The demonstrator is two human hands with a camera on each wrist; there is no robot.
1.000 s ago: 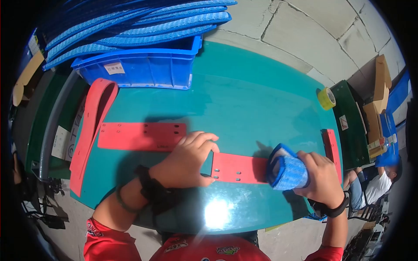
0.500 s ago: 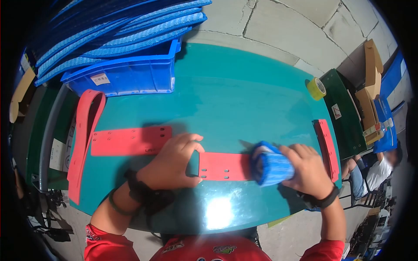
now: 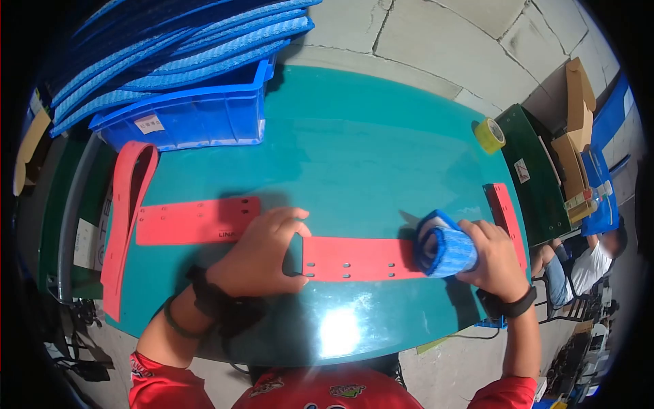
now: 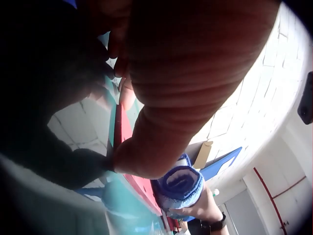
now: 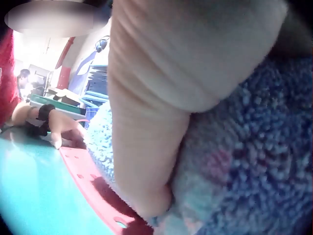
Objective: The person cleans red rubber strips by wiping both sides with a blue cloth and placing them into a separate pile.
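Observation:
A flat red strip (image 3: 361, 259) with paired slots lies on the green table in front of the person. The left hand (image 3: 255, 252) holds its left end, forefinger at the far corner and thumb at the near corner. In the right hand (image 3: 497, 259) is a blue fluffy cloth (image 3: 446, 249), rolled up and resting over the strip's right part, which it hides. The right wrist view shows the right thumb against the cloth's pile (image 5: 254, 161) and the red strip (image 5: 88, 181) running underneath. In the left wrist view, the rolled end of the cloth (image 4: 181, 183) faces the camera.
Another red strip (image 3: 191, 221) lies left of the left hand, beside a looped red strip (image 3: 126, 225). One more red strip (image 3: 509, 218) is at the right edge. Blue pads (image 3: 184, 61) overhang a blue bin (image 3: 197, 119) at the back left. Yellow tape (image 3: 490, 135) stands far right.
The right hand and cloth first moved a little left along the strip, then back right, uncovering more slots. The left hand stays at the strip's end. The head view has shifted slightly.

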